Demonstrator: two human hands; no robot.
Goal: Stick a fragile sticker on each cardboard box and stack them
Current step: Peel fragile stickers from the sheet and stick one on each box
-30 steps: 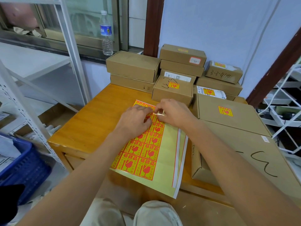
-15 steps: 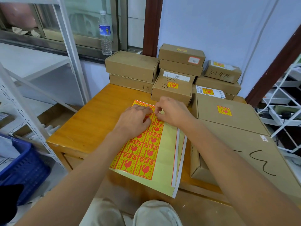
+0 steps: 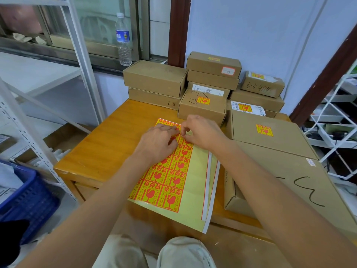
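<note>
A sheet of yellow-and-red fragile stickers point(image 3: 170, 182) lies on the wooden table point(image 3: 108, 144). My left hand point(image 3: 156, 144) rests flat on the sheet's upper part, fingers pressing it down. My right hand point(image 3: 201, 133) is at the sheet's top right, thumb and fingertips pinching at the edge of a sticker there. Behind the hands stands a small stickered cardboard box point(image 3: 201, 108). Plain boxes point(image 3: 154, 78) are stacked at the back left, and more stickered boxes point(image 3: 257, 99) at the back right. A large flat box bearing a sticker point(image 3: 270, 130) lies on an even larger box point(image 3: 289, 182) on the right.
A water bottle point(image 3: 123, 39) stands on the window sill behind the boxes. A white metal shelf frame point(image 3: 83, 55) rises on the left, with a blue crate point(image 3: 25, 196) beside it on the floor. A white wire rack point(image 3: 336, 120) is at the right.
My right hand's fingers have closed in on the sticker edge at the top of the sheet. The left hand has stayed pressed on the sheet.
</note>
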